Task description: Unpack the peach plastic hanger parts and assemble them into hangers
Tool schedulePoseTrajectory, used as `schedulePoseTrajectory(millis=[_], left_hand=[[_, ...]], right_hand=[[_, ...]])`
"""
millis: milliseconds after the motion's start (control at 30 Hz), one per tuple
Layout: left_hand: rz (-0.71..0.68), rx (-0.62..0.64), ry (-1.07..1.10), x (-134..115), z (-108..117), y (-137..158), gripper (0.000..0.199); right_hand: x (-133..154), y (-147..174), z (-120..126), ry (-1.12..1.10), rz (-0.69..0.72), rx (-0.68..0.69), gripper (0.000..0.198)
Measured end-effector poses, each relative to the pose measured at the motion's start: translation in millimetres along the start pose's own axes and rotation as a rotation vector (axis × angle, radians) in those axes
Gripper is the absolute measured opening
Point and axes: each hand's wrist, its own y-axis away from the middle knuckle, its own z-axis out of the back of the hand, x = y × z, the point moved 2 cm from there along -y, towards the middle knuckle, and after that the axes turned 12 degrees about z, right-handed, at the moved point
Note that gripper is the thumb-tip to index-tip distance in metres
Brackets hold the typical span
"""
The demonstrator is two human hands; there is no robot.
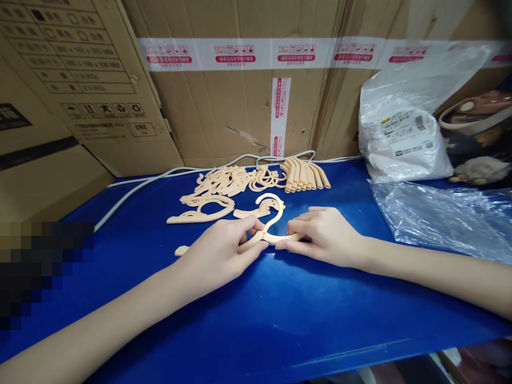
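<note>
A cream plastic hanger (276,217) with a curved hook is held low over the blue table, its hook pointing up and away from me. My left hand (224,245) grips the hanger's left arm, thumb and fingertips close to the centre joint. My right hand (324,234) is closed around the right arm, hiding its outer end. Just beyond the hook lies a loose cream piece (250,212). Farther left is a flat cream arm piece with an opening (186,217). A small cream tip (182,250) shows beside my left wrist.
Behind are a pile of cream pieces (224,181), several loose hooks (264,178) and a row of curved arms (306,175). A white cable (172,172) runs along the cardboard boxes (224,106). On the right are a wrapped white bag (404,138) and clear plastic film (440,213).
</note>
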Motion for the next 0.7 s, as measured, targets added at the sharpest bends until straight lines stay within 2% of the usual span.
schedulePoseTrajectory(millis=[167, 300, 433, 533, 633, 700], left_hand=[[-0.021, -0.031, -0.107, 3.5, 0.5, 1.1, 0.024], [-0.012, -0.004, -0.108, 4.6, 0.7, 0.3, 0.024], [-0.015, -0.032, -0.100, 4.9, 1.1, 0.4, 0.020], [-0.037, -0.069, -0.083, 4.4, 2.3, 0.6, 0.019], [-0.063, -0.115, -0.086, 4.4, 3.8, 0.3, 0.020], [-0.067, -0.135, -0.101, 4.6, 4.2, 0.1, 0.020]], right_hand=[[-2.3, -1.0, 3.8, 0.013, -0.003, -0.126, 0.040], [-5.9, -0.8, 8.9, -0.082, -0.038, -0.256, 0.032], [-4.6, 1.1, 14.2, -0.045, 0.033, -0.393, 0.017], [0.0, 2.5, 14.0, -0.044, 0.161, -0.362, 0.007], [4.5, 3.4, 11.8, -0.050, 0.299, -0.273, 0.008], [4.7, 3.4, 10.7, -0.049, 0.306, -0.234, 0.011]])
